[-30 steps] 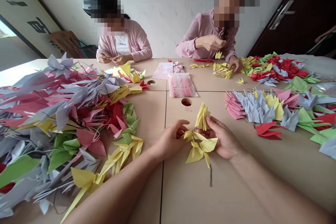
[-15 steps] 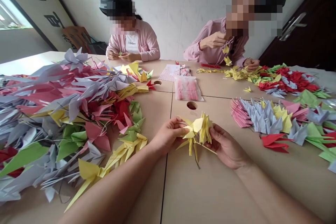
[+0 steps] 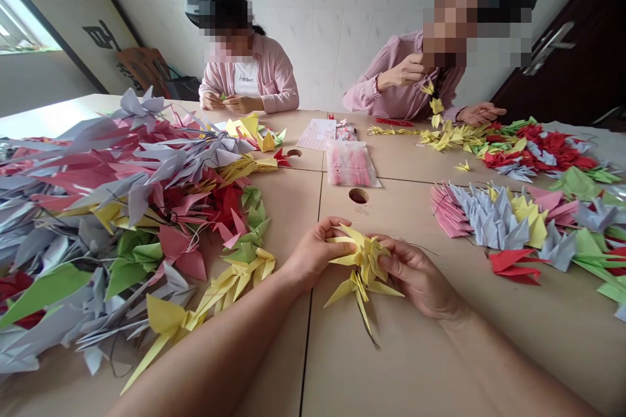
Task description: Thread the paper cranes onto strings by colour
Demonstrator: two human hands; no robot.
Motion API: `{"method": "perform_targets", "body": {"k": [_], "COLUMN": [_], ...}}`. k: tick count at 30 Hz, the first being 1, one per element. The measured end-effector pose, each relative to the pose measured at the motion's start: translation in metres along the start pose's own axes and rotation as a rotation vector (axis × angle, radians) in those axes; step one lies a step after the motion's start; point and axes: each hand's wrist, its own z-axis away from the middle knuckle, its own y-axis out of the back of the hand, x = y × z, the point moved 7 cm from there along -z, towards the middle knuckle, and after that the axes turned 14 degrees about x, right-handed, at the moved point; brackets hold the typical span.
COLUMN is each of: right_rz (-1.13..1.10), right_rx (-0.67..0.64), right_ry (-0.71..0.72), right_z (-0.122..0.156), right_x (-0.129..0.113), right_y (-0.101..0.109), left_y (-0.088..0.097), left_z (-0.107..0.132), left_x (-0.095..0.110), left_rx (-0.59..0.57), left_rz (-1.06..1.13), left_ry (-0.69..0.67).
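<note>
Between my hands is a bunch of yellow folded-paper cranes (image 3: 366, 253), pressed close together. My left hand (image 3: 315, 253) pinches the bunch from the left, thumb on top. From the right, the thumb and fingers of my right hand (image 3: 419, 275) close on the same bunch. One yellow crane (image 3: 358, 287) hangs just below it, wings spread. A thin dark cord (image 3: 375, 340) trails out beneath that crane, and a fine strand shows behind my right fingers. How the cord runs inside the bunch is hidden.
A large heap of coloured paper cranes (image 3: 122, 189) covers the left side. Rows of cranes (image 3: 493, 215) lie at right. A plastic packet (image 3: 349, 164) and a round table hole (image 3: 358, 196) are ahead. Two co-workers sit opposite; one holds up a string of yellow cranes (image 3: 436, 106).
My right hand has moved slightly left, bringing the bunch closer to my left hand. One yellow crane now hangs lower on the cord. The right co-worker's lower hand has opened outward.
</note>
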Motion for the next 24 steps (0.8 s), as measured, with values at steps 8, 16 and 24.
{"method": "perform_targets", "body": {"k": [8, 16, 24], "right_rz": [-0.055, -0.23, -0.229], "right_rx": [0.092, 0.211, 0.199], "right_ry": [-0.147, -0.227, -0.252], "right_z": [-0.001, -0.006, -0.005], "right_x": [0.01, 0.006, 0.009], "right_y": [0.003, 0.009, 0.008], "left_y": [-0.007, -0.008, -0.008], "left_z": [0.004, 0.004, 0.008], "left_x": [-0.006, 0.004, 0.002], "left_rx": [-0.029, -0.021, -0.059], "left_rz": [0.061, 0.167, 0.088], "left_ry": [0.158, 0.109, 0.067]}}
